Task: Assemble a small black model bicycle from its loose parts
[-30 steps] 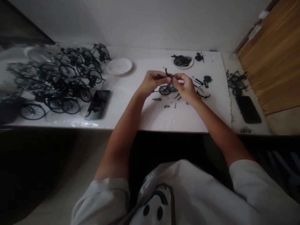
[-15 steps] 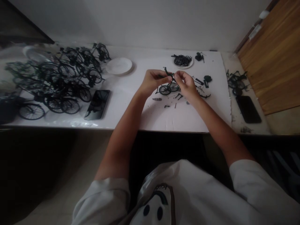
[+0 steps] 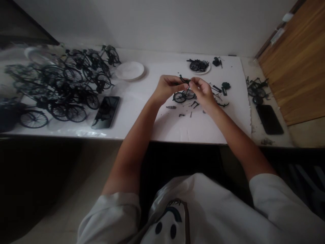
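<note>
My left hand (image 3: 168, 88) and my right hand (image 3: 202, 90) meet over the white board, fingertips almost touching. Both pinch a dark miniature bicycle frame (image 3: 181, 78), part of which rises between the fingers; the rest is covered by them. Just below my hands show small spoked wheels (image 3: 179, 97), and I cannot tell whether they are joined to the held frame. Small loose parts lie close by: a forked dark piece (image 3: 195, 104), a flat grey piece (image 3: 171, 107) and a short black piece (image 3: 181, 115).
Many assembled miniature bicycles (image 3: 76, 113) crowd the left side. Nearby are a phone (image 3: 106, 112) and a white plate (image 3: 130, 71). A small plate of wheels (image 3: 199, 65) stands at the back, dark green pieces (image 3: 225, 85) at right, and another phone (image 3: 269, 119) beyond the board's edge.
Almost nothing differs. The view has shifted slightly, and the held piece has tilted or moved a little between my fingers. Both hands keep their pinch.
</note>
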`<action>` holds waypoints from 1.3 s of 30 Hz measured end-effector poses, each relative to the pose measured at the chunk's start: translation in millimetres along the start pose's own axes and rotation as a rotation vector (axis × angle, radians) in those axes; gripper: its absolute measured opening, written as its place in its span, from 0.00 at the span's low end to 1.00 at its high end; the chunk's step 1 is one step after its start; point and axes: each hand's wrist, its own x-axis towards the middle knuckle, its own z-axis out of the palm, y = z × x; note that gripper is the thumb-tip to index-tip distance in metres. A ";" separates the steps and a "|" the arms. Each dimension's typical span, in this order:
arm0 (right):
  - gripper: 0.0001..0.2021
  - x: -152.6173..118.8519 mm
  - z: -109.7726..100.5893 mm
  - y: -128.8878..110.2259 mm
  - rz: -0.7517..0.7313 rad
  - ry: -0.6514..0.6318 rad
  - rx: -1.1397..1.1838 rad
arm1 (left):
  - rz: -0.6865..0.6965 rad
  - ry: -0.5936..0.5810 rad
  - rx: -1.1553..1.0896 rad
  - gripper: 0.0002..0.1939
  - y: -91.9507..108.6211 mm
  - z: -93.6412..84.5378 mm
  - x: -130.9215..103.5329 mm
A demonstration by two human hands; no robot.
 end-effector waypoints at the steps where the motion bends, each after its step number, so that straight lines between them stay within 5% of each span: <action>1: 0.31 -0.2 -0.1 -0.8 -0.007 0.002 0.000 | 0.008 -0.004 0.010 0.21 -0.5 -0.6 0.1; 13: 0.29 0.5 -0.3 -6.9 0.011 0.021 -0.008 | 0.032 -0.026 0.020 0.21 -4.3 -3.5 0.6; 39: 0.19 -3.9 -8.5 -28.5 0.384 0.008 0.294 | 0.000 -0.027 -0.002 0.17 -8.8 -4.6 0.5</action>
